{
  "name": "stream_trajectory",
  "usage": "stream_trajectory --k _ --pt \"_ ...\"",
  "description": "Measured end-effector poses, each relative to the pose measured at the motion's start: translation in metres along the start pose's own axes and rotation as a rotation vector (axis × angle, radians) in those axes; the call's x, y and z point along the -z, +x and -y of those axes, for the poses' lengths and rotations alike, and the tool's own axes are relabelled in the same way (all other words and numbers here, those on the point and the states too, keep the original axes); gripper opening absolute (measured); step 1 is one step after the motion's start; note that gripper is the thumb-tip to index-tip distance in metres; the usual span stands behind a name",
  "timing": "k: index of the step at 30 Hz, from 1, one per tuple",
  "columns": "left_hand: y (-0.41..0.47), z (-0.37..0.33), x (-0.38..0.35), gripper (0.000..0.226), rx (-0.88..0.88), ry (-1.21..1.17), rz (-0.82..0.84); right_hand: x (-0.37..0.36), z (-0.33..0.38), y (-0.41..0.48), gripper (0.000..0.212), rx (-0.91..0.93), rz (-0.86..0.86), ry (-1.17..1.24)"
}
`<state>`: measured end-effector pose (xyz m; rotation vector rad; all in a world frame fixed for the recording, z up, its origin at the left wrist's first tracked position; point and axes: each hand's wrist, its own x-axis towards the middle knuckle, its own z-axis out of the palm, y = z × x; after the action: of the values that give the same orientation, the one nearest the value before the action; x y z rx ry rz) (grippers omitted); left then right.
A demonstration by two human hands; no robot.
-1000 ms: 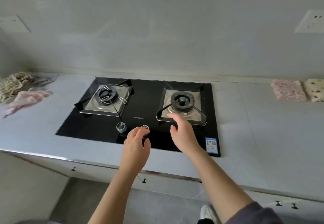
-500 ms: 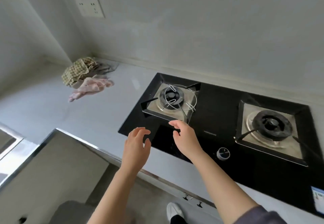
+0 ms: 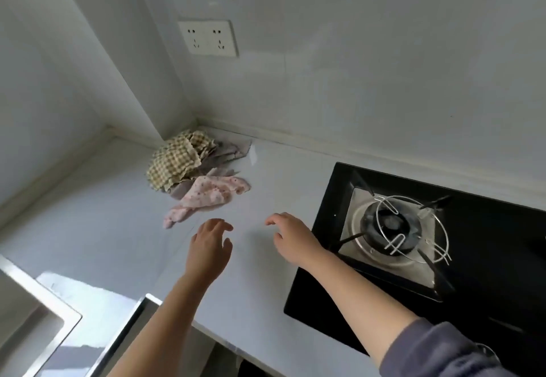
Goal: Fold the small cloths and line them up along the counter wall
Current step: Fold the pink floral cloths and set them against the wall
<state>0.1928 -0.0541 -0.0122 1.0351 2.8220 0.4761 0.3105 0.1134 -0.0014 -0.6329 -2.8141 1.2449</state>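
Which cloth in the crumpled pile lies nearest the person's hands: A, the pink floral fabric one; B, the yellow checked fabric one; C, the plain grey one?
A: the pink floral cloth trails out of the pile toward the left hand, with the yellow checked cloth back in the corner.

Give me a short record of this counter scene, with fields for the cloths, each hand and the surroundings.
cloths: checked cloth, grey cloth and pink floral cloth, heaped unfolded in the corner of the counter
left: left hand open, empty, just short of the pink floral cloth
right: right hand open, empty, above the counter beside the gas hob
surroundings: wall socket above the heap
task state: no cloth here folded yet
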Motion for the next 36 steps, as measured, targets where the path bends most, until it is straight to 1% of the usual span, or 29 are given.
stream_trajectory --k 3,5,6,7,9,12,15,17,21,23,25,28,30,31,33,34,35,36 --pt "0.076 0.052 -0.008 0.037 -0.071 0.066 0.026 -0.032 0.008 0.067 0.044 -0.040 -0.033 -0.066" --pt "0.116 0.082 -0.020 0.044 -0.117 0.129 0.037 -0.058 0.012 0.112 0.051 0.001 -0.113 -0.099" --pt "0.131 0.095 -0.028 0.041 -0.146 0.158 0.027 -0.072 0.013 0.133 0.054 0.023 -0.142 -0.126" --pt "0.142 0.107 -0.036 0.037 -0.178 0.173 0.002 -0.084 0.012 0.151 0.056 0.038 -0.170 -0.171" --pt "0.157 0.126 -0.052 0.040 -0.236 0.118 -0.072 -0.104 0.010 0.181 0.054 0.041 -0.268 -0.305" --pt "0.169 0.142 -0.071 0.035 -0.305 0.007 -0.186 -0.120 0.001 0.212 0.044 0.037 -0.452 -0.374" --pt "0.175 0.150 -0.080 0.027 -0.403 -0.020 -0.285 -0.126 -0.006 0.229 0.030 0.105 -0.536 -0.434" --pt "0.174 0.150 -0.081 0.023 -0.459 -0.025 -0.336 -0.128 -0.006 0.229 0.024 0.117 -0.548 -0.503" --pt "0.169 0.149 -0.080 0.024 -0.583 -0.069 -0.399 -0.130 -0.001 0.221 0.026 0.116 -0.559 -0.631" --pt "0.165 0.149 -0.078 0.024 -0.629 -0.079 -0.429 -0.135 0.006 0.206 0.025 0.108 -0.612 -0.654" --pt "0.156 0.147 -0.074 0.023 -0.683 -0.100 -0.446 -0.143 0.010 0.179 0.020 0.078 -0.654 -0.578" --pt "0.131 0.145 -0.066 0.028 -0.746 -0.133 -0.438 -0.156 0.014 0.123 0.015 0.049 -0.754 -0.398" --pt "0.114 0.151 -0.063 0.028 -0.715 -0.159 -0.421 -0.164 0.013 0.087 0.019 0.028 -0.791 -0.352" --pt "0.106 0.155 -0.061 0.024 -0.695 -0.180 -0.417 -0.166 0.010 0.072 0.018 0.034 -0.801 -0.331" --pt "0.091 0.159 -0.052 0.014 -0.626 -0.288 -0.413 -0.167 0.009 0.046 0.012 0.079 -0.857 -0.215" --pt "0.084 0.160 -0.046 0.006 -0.586 -0.374 -0.401 -0.166 0.011 0.034 0.014 0.093 -0.902 -0.120" --pt "0.077 0.159 -0.039 0.009 -0.549 -0.473 -0.379 -0.163 0.014 0.023 0.015 0.097 -0.939 -0.002" --pt "0.071 0.159 -0.033 0.019 -0.518 -0.568 -0.346 -0.159 0.017 0.014 0.016 0.095 -0.959 0.132"
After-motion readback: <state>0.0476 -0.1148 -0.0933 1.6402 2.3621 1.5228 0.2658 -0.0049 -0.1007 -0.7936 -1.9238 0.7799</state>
